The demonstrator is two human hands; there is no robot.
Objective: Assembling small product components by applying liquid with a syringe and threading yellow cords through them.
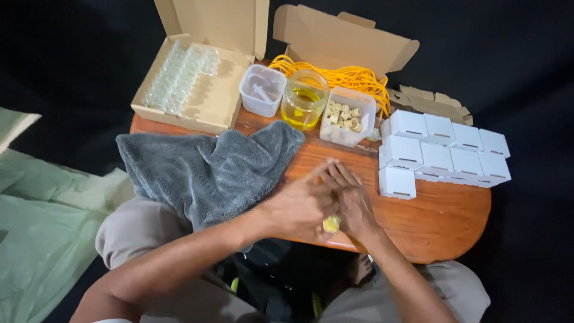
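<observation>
Small yellow object [331,224] sits between both hands at the near edge of the table [442,221], mostly hidden, so its exact kind cannot be told. Left hand [299,206] and right hand [354,203] are pressed together around it, the fingers [344,174] of both closed on the object and their tips meeting above it. Just left of the hands, a grey cloth [203,167] lies crumpled across the wooden surface and hangs over its near edge. Beyond the hands stand three containers in a row: a clear plastic tub [262,90], a glass jar [305,98] holding yellow liquid, and a second tub [347,116] filled with small cork-like stoppers. Behind these lies a coil of yellow cord [353,78] in front of an open cardboard box [344,39]. At far left, another open carton [200,78] holds rows of small clear glass vials [179,75]. To the right, white folded boxes [442,152] are grouped in rows.
</observation>
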